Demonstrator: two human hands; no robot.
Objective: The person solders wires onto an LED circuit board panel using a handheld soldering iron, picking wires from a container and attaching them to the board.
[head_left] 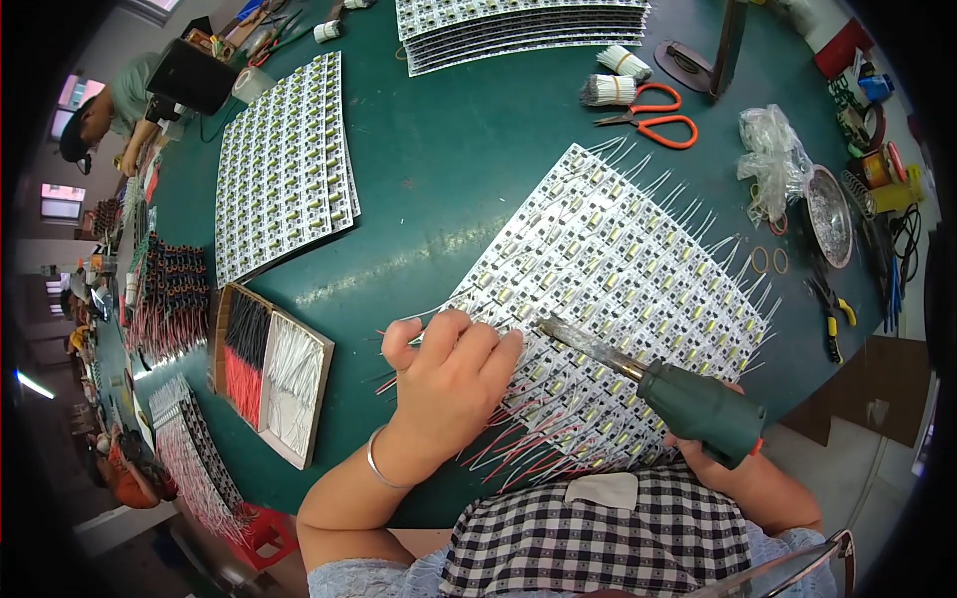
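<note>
Table: dark green. Circuit panel: white, dotted with yellow parts; red and white leads are seen at 6 o'clock. Soldering iron: green handle. Scissors, 1 o'clock: orange. Apron: black-and-white check.

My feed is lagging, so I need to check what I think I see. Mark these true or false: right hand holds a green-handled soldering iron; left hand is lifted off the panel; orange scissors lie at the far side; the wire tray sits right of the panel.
1. The right hand holds the green-handled soldering iron: true.
2. The left hand is lifted off the circuit board panel: false, its fingers rest on it.
3. Orange-handled scissors lie at the far side: true.
4. The tray of cut wires sits right of the panel: false, it is to the left.
</note>
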